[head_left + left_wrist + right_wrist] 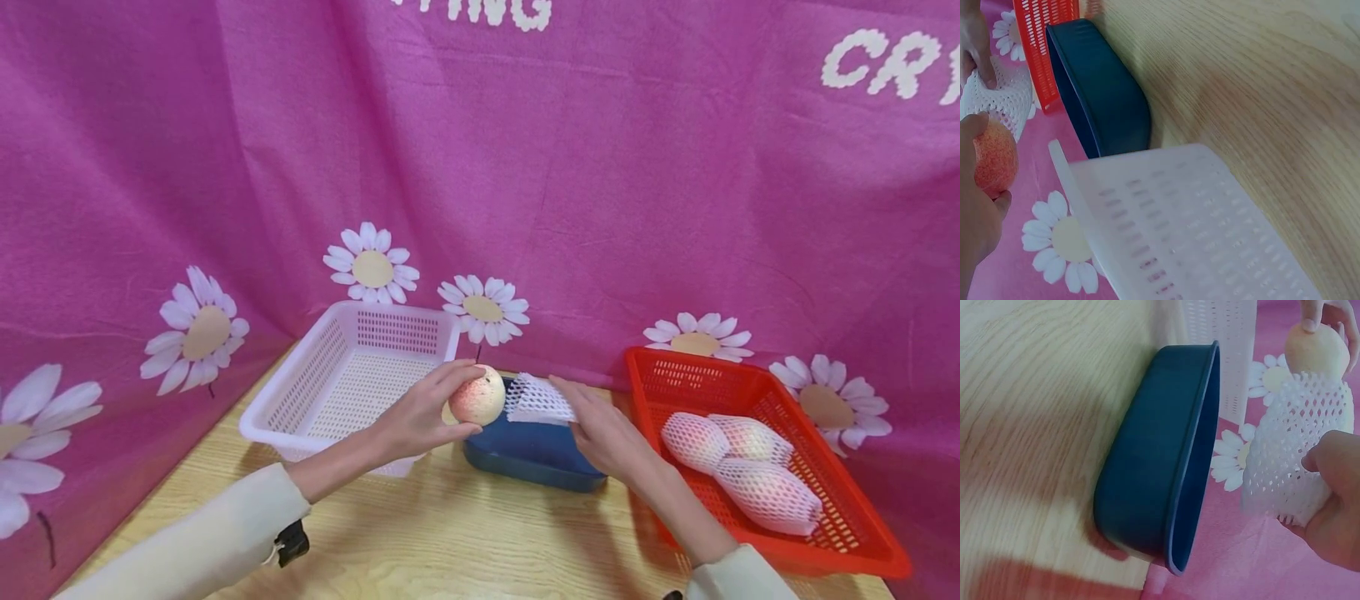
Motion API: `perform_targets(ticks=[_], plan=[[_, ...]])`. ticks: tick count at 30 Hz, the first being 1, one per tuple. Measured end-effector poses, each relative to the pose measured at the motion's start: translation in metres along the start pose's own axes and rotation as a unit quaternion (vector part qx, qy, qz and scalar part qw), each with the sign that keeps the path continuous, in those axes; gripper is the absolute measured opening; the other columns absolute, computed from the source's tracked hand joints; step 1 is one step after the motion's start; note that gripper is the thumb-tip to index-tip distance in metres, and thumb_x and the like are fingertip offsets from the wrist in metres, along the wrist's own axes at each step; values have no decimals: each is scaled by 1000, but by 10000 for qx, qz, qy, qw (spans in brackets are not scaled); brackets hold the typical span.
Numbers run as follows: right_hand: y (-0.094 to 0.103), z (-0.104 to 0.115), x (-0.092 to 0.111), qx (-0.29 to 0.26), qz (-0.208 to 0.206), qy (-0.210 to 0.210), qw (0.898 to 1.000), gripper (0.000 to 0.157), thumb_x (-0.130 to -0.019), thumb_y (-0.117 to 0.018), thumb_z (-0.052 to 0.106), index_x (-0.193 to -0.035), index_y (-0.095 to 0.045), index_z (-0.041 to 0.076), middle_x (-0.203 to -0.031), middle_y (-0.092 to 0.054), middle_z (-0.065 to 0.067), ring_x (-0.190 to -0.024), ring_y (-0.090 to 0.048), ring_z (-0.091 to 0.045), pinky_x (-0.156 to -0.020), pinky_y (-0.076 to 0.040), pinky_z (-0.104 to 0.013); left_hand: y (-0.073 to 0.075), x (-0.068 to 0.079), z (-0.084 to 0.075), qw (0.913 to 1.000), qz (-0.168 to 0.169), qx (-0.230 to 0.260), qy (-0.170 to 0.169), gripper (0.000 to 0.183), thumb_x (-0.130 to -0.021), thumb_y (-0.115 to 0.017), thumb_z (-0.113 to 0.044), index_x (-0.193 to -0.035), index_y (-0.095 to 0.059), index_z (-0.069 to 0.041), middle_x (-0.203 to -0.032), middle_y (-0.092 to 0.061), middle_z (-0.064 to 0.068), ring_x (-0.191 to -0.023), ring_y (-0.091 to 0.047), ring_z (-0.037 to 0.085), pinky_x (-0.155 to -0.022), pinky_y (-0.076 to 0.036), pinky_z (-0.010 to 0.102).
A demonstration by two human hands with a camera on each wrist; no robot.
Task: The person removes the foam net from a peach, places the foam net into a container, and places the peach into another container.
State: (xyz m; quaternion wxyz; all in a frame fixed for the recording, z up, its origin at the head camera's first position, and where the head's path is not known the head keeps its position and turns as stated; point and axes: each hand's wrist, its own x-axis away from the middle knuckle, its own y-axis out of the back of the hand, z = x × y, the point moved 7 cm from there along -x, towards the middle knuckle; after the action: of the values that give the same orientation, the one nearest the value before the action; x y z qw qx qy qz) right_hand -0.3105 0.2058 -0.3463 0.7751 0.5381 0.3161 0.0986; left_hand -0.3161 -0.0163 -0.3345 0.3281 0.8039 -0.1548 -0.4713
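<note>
My left hand (420, 410) grips a bare peach (480, 396), fingers over its top and thumb beneath. Pinched in my right hand (607, 429) is a white foam net sleeve (542, 400), which points toward the peach. In the right wrist view the open end of the foam net (1297, 437) overlaps the lower edge of the peach (1316, 353). Both hands are held above a dark blue basin (532, 458), which they partly hide. The left wrist view shows the peach (996, 159) red on its near side, close to the net (1000, 94).
To the left stands a white perforated basket (270, 437). A red basket (862, 546) on the right holds 3 peaches in foam nets (768, 492). All rest on a wooden table (450, 550); a pink cloth with daisies (570, 208) hangs behind.
</note>
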Motion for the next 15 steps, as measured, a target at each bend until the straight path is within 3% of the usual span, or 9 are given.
perform_targets(ticks=[5,15], plan=[[-5,-5,0,107,-112,-41,9999,61,-87,-62,-9,-145,-47,-2,-141,-54,-20,-127,-52,-36,-102,-44,-51,9,6,4,9998,-125,-116,-60,71,-70,-92,-11,-130,-56,-1,-135,-53,18,-123,-53,32,-95,-52,41],[-23,-13,0,253,-69,-402,9988,72,-82,-71,-6,-148,-43,-1,-136,-58,-19,-111,-62,-34,-89,-54,-47,23,17,16,9997,-221,-80,37,71,-68,-92,-6,-129,-56,0,-131,-55,16,-120,-55,28,-96,-51,38]])
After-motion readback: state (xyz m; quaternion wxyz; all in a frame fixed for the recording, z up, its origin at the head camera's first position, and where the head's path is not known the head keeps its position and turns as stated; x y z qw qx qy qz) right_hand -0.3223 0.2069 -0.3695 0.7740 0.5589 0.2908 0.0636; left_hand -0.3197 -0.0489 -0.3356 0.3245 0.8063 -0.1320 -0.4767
